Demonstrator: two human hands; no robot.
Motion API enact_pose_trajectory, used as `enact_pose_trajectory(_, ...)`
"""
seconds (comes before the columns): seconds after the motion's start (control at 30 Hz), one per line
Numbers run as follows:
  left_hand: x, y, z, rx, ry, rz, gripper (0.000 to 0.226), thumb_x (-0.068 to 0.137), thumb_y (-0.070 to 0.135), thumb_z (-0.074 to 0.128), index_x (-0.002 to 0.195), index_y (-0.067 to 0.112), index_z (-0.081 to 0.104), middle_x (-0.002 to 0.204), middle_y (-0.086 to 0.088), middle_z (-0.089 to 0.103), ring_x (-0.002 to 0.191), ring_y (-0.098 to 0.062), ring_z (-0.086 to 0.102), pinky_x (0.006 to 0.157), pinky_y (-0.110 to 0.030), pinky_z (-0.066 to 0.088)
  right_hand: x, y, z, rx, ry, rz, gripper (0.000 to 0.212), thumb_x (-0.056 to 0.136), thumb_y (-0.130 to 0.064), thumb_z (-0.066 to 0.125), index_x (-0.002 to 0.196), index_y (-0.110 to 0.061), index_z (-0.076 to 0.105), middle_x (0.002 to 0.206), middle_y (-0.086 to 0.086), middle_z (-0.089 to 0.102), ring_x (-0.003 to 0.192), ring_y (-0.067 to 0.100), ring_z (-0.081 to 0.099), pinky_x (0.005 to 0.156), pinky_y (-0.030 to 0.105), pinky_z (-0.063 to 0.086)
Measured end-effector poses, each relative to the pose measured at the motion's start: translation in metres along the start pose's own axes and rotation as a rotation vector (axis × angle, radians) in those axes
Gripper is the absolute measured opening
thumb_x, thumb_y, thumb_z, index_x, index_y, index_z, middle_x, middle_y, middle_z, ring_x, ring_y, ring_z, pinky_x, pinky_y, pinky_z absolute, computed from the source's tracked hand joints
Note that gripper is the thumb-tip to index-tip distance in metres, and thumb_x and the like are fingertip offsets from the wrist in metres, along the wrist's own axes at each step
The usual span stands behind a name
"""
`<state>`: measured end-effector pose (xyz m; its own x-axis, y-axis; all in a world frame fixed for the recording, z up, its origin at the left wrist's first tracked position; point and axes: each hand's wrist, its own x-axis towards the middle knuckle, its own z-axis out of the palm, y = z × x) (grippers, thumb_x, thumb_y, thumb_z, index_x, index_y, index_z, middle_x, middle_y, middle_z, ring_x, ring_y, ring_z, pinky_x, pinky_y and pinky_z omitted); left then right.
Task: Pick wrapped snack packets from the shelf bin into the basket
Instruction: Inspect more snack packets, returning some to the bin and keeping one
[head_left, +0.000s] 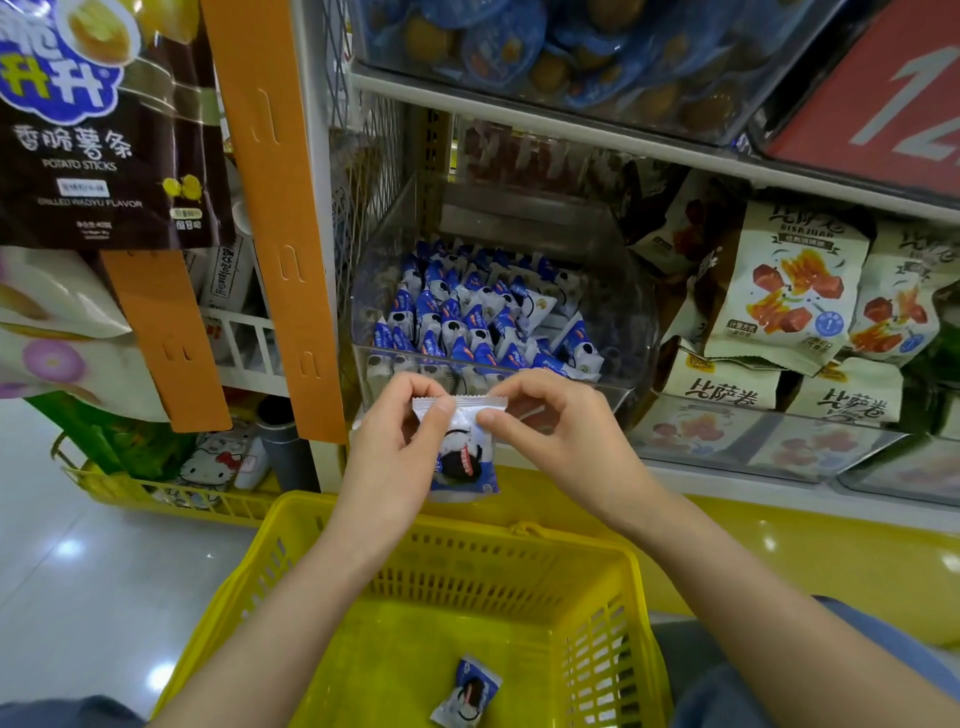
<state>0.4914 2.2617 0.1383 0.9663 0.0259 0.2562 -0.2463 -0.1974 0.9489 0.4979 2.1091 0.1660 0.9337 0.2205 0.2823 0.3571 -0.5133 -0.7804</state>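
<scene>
A clear plastic shelf bin (613, 291) holds several blue-and-white wrapped snack packets (467, 317). Just in front of the bin, above the yellow basket (602, 613), both hands hold one such packet (465, 457) upright by its top seam. My left hand (400, 447) pinches the seam's left corner; my right hand (550, 421) pinches the right side of the seam. Another wrapped packet (467, 691) lies on the basket floor near its front.
Cream snack bags (784, 291) fill the shelf to the right of the bin. Orange hanging strips (280, 208) and a dark potato-stick bag (98, 135) hang on the left. A second yellow basket (156, 493) sits on the floor at left.
</scene>
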Motion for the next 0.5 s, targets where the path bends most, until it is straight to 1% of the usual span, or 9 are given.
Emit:
enact_pose_trajectory(0.1, 0.002, 0.003, -0.001, -0.119, -0.032, -0.099, 0.011, 0.093, 0.018, 0.05, 0.084, 0.017, 0.055, 0.059, 0.016, 0.055, 0.054, 0.003, 0.05, 0.048, -0.01, 0.039, -0.003, -0.001, 0.003, -0.053, 0.021, -0.069, 0.003, 0.083, -0.018, 0.067, 0.086, -0.018, 0.066, 0.082, -0.005, 0.063, 0.074, 0.006, 0.059, 0.07, 0.023, 0.051)
enact_pose_trajectory(0.17, 0.002, 0.004, -0.001, -0.193, -0.042, -0.172, 0.01, 0.093, 0.017, 0.051, 0.087, 0.012, 0.057, 0.063, 0.01, 0.061, 0.056, 0.003, 0.058, 0.047, -0.01, 0.042, -0.004, 0.0, 0.005, -0.114, 0.032, -0.126, 0.003, 0.084, -0.017, 0.066, 0.086, -0.015, 0.067, 0.081, -0.006, 0.06, 0.074, 0.006, 0.057, 0.069, 0.021, 0.05)
enact_pose_trajectory(0.23, 0.002, 0.004, 0.0, -0.225, -0.042, -0.22, 0.011, 0.093, 0.019, 0.052, 0.092, 0.01, 0.058, 0.072, 0.002, 0.065, 0.062, -0.001, 0.062, 0.049, -0.012, 0.046, -0.005, 0.001, 0.007, -0.15, 0.049, -0.147, 0.001, 0.085, -0.017, 0.066, 0.086, -0.017, 0.066, 0.08, -0.008, 0.059, 0.073, 0.006, 0.056, 0.067, 0.02, 0.05)
enact_pose_trajectory(0.3, 0.001, 0.003, 0.001, -0.212, -0.007, -0.221, 0.008, 0.091, 0.021, 0.054, 0.094, 0.013, 0.056, 0.083, 0.0, 0.065, 0.072, -0.006, 0.064, 0.055, -0.012, 0.048, -0.004, 0.002, 0.007, -0.142, 0.101, -0.128, 0.003, 0.085, -0.018, 0.065, 0.084, -0.021, 0.065, 0.078, -0.011, 0.06, 0.073, 0.004, 0.057, 0.064, 0.016, 0.048)
enact_pose_trajectory(0.37, 0.002, 0.002, 0.001, -0.093, 0.067, -0.165, 0.013, 0.087, 0.019, 0.06, 0.095, 0.017, 0.05, 0.092, 0.003, 0.06, 0.082, -0.008, 0.059, 0.066, -0.011, 0.046, -0.002, 0.003, 0.004, -0.086, 0.212, -0.073, 0.008, 0.086, -0.018, 0.064, 0.081, -0.024, 0.061, 0.076, -0.012, 0.061, 0.073, 0.002, 0.058, 0.065, 0.012, 0.047)
enact_pose_trajectory(0.4, 0.002, 0.002, 0.0, -0.021, 0.093, -0.122, 0.017, 0.085, 0.017, 0.063, 0.095, 0.018, 0.049, 0.094, 0.003, 0.058, 0.085, -0.007, 0.057, 0.069, -0.011, 0.044, 0.0, 0.003, 0.002, -0.04, 0.269, -0.027, 0.01, 0.086, -0.019, 0.063, 0.079, -0.025, 0.06, 0.074, -0.012, 0.062, 0.072, 0.003, 0.059, 0.066, 0.015, 0.05)
enact_pose_trajectory(0.43, 0.002, 0.002, 0.0, 0.033, 0.097, -0.072, 0.019, 0.084, 0.015, 0.064, 0.096, 0.018, 0.05, 0.096, 0.003, 0.057, 0.088, -0.007, 0.056, 0.072, -0.012, 0.043, 0.002, 0.004, 0.0, 0.011, 0.314, 0.025, 0.01, 0.087, -0.02, 0.062, 0.078, -0.025, 0.06, 0.072, -0.011, 0.062, 0.071, 0.004, 0.06, 0.066, 0.023, 0.054)
enact_pose_trajectory(0.47, 0.002, 0.003, 0.0, 0.069, 0.075, -0.03, 0.018, 0.084, 0.014, 0.064, 0.097, 0.019, 0.052, 0.099, 0.004, 0.057, 0.092, -0.007, 0.055, 0.075, -0.012, 0.043, 0.003, 0.004, -0.002, 0.056, 0.342, 0.069, 0.01, 0.087, -0.021, 0.062, 0.078, -0.024, 0.061, 0.069, -0.01, 0.062, 0.068, 0.005, 0.06, 0.064, 0.03, 0.056)
enact_pose_trajectory(0.5, 0.001, 0.003, 0.001, 0.08, 0.033, 0.001, 0.017, 0.085, 0.014, 0.063, 0.098, 0.021, 0.054, 0.101, 0.006, 0.058, 0.096, -0.004, 0.055, 0.078, -0.012, 0.042, 0.004, 0.005, -0.003, 0.087, 0.352, 0.097, 0.01, 0.088, -0.022, 0.062, 0.078, -0.022, 0.061, 0.066, -0.011, 0.063, 0.065, 0.003, 0.06, 0.06, 0.031, 0.057)
